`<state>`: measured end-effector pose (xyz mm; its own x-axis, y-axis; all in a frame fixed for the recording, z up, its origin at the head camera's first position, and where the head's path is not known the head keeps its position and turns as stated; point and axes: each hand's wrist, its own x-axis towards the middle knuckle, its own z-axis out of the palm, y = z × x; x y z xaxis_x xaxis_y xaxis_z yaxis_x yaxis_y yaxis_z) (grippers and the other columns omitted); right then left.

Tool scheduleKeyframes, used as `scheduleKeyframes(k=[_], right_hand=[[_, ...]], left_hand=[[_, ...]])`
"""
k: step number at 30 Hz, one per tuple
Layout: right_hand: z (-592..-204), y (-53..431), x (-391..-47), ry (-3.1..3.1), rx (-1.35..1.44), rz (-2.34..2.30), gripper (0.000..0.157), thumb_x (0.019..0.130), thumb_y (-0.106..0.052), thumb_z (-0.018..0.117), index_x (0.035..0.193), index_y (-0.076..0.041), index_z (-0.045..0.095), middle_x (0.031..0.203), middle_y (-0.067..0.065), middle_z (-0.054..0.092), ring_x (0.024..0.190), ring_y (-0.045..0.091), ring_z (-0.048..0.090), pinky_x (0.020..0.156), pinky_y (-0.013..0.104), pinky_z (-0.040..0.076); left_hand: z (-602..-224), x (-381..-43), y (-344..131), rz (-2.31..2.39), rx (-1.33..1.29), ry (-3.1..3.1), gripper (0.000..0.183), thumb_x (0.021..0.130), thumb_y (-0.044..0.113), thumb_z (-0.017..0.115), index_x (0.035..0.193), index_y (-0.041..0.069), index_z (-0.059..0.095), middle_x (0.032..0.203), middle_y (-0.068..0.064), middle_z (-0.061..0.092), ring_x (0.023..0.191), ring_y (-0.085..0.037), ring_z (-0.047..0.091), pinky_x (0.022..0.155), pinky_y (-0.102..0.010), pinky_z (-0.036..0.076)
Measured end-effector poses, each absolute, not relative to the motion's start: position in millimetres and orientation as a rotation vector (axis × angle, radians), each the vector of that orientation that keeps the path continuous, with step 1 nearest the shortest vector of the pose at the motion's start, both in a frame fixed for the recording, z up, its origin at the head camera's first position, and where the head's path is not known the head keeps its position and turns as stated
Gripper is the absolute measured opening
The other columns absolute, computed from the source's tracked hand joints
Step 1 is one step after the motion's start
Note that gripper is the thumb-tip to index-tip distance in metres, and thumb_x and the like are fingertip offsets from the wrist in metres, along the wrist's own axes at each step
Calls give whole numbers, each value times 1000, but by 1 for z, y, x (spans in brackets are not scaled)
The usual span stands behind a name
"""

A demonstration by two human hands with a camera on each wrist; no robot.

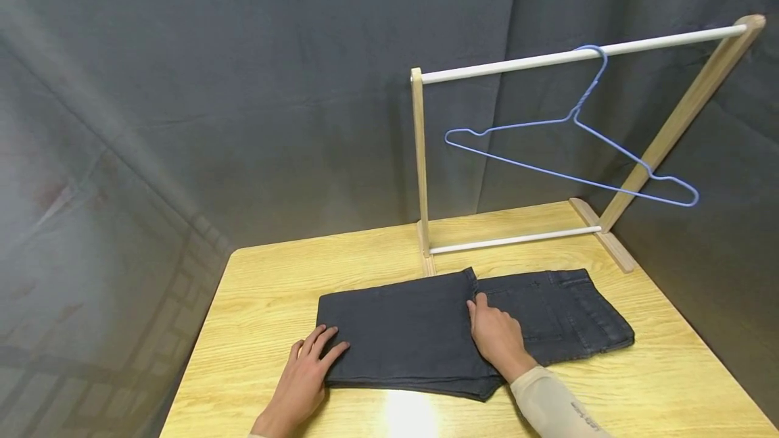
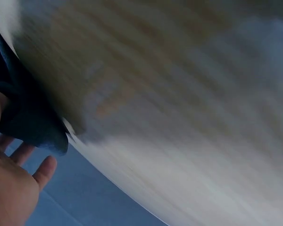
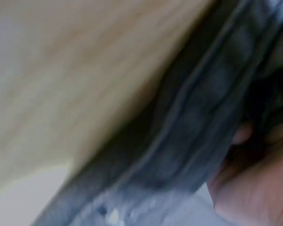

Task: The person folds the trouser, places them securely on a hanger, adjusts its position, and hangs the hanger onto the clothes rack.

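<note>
Spread-fingered, the left hand (image 1: 301, 380) is rested on dark folded denim trousers (image 1: 404, 333) lying across the yellow wood-grain tabletop (image 1: 274, 282), seemingly as an anchor, while the upper layer's edge is gripped by the right hand (image 1: 499, 338), presumably for alignment.

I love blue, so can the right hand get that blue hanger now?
Probably, by letting go and stretching: the right hand seems to be gripping the dark trousers, but nothing appears to block the blue hanger.
</note>
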<state>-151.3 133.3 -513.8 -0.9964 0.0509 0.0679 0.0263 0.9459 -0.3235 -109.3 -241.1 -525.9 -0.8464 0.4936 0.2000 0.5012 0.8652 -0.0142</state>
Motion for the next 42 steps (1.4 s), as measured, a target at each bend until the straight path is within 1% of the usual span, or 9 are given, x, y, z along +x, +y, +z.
scheduleKeyframes(k=[3,7,13,17,22,29,35,39,42], right_hand=[[-520,123,-150,-2991,-5,485,32,104,-32,36,102,-3,48,45,4,45,37,20,43,34,32,27],[-527,116,-150,-2943,12,482,32,103,-32,36,94,-5,49,45,3,43,37,20,43,34,31,26],[-528,114,-157,-2955,-27,530,51,104,-39,29,76,-7,56,52,10,52,45,26,53,37,36,33],[-529,115,-158,-2952,-54,534,51,103,-38,32,70,-8,57,53,12,55,47,28,56,37,37,36],[-530,117,-158,-2824,0,519,41,101,-32,41,76,-6,60,48,9,52,41,25,51,34,34,31],[-519,132,-157,-2604,27,608,38,101,-29,44,67,-13,43,42,-3,31,36,12,30,36,27,20],[-513,165,-153,-2552,-27,607,37,101,-27,45,67,-13,42,43,-3,27,37,12,27,39,28,19],[-512,187,-150,-2618,-61,627,38,102,-30,41,69,-10,46,42,0,33,37,14,31,38,28,21],[-512,202,-149,-2696,-120,660,42,102,-33,38,80,-3,59,49,11,52,40,22,47,37,34,30]], left_hand=[[-527,-105,-250,-48,-734,-2850,74,68,-4,60,132,32,54,142,-3,47,135,-28,39,94,-48,39],[-529,-97,-256,-17,-701,-2897,75,69,-3,64,134,33,52,143,-3,46,135,-30,39,93,-49,39],[-531,-93,-258,-26,-646,-2921,73,70,-4,63,132,33,53,141,-3,47,134,-31,39,93,-52,39],[-531,-94,-255,-25,-622,-2924,68,74,-2,66,131,34,54,140,-4,47,133,-33,40,91,-54,40],[-530,-96,-252,-39,-598,-2911,68,73,-4,69,130,31,55,139,-6,47,133,-35,40,91,-54,41],[-529,-98,-248,-28,-641,-2844,71,66,-5,70,128,27,57,135,-7,50,130,-34,43,90,-52,39],[-527,-98,-240,-78,-668,-2818,78,58,-2,71,129,26,56,136,-8,49,131,-33,40,91,-51,36],[-527,-98,-234,-94,-682,-2799,76,58,2,72,128,26,56,135,-7,49,130,-31,40,91,-51,34],[-526,-99,-229,-131,-677,-2776,72,60,4,73,127,26,57,136,-6,50,130,-30,40,92,-50,33]])
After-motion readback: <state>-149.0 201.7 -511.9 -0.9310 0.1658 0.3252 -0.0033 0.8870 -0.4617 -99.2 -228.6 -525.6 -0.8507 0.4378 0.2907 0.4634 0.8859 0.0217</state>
